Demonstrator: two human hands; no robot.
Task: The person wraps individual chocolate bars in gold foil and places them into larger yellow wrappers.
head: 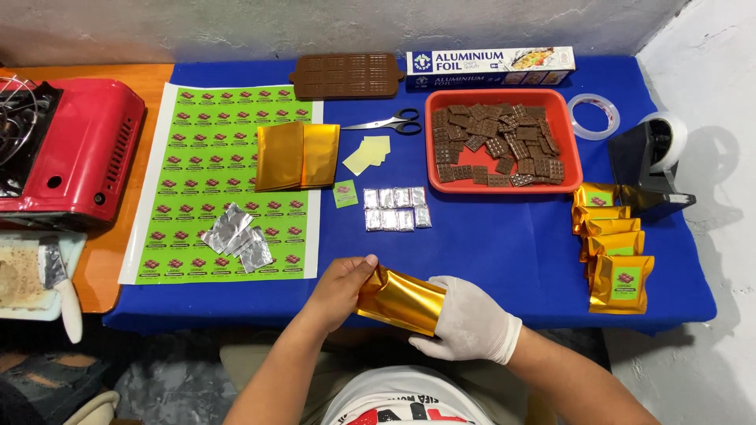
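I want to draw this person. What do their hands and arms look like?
The left hand is bare. The right hand wears a white glove that ends at the wrist. Both forearms are uncovered, with no sleeves, watch or rings showing.

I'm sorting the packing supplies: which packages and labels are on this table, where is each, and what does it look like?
Gold pouch: near edge, shiny, in both hands.
Finished pouches: right side, gold, green labels.
Label sheet: left, green, rows of small stickers.
Loose label: centre, small green square.
Foil box: far edge, long, white and blue.
Foil packets: centre, small silver squares.
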